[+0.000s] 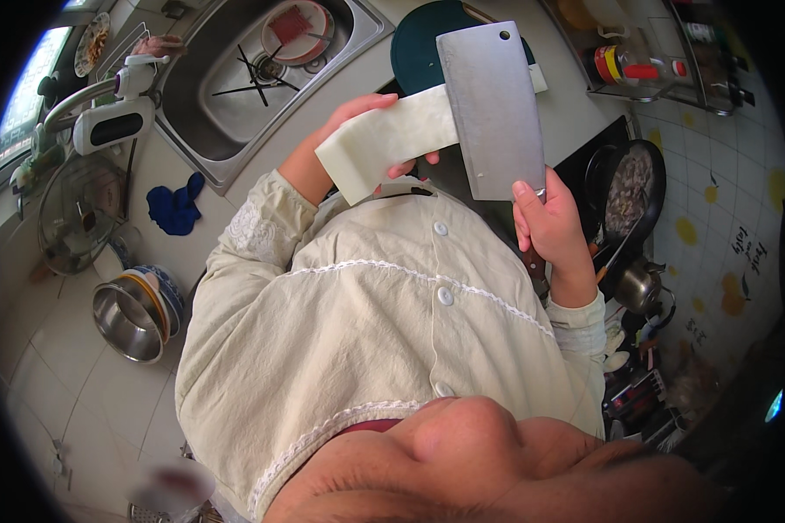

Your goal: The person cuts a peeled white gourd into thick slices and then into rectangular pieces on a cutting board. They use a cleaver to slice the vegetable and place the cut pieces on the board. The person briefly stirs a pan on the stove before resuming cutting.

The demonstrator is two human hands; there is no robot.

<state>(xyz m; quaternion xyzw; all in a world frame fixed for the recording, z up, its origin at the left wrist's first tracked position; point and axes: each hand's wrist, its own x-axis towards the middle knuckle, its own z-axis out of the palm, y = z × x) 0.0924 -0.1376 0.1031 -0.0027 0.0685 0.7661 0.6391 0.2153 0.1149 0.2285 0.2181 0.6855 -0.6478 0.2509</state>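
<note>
My left hand (pixel 342 123) holds a long pale block of vegetable (pixel 392 127), perhaps winter melon or daikon, with fingers along its far side and fingertips showing below it. In my right hand (pixel 553 219) is the handle of a Chinese cleaver (pixel 497 118), its broad steel blade raised upright. The blade overlaps the block's right end; whether it touches or cuts it I cannot tell. Behind the blade lies a round dark green cutting board (pixel 418 49). A small white piece (pixel 538 77) shows past the blade's right edge, its link to the block hidden.
Left of the board, a steel sink (pixel 190 91) holds a plate (pixel 314 52) and dark chopsticks (pixel 258 82). A blue cloth (pixel 175 204) lies on the left counter, near stacked bowls (pixel 134 320). At right are a pan of food (pixel 630 176), a kettle (pixel 638 291) and a bottle rack (pixel 654 95).
</note>
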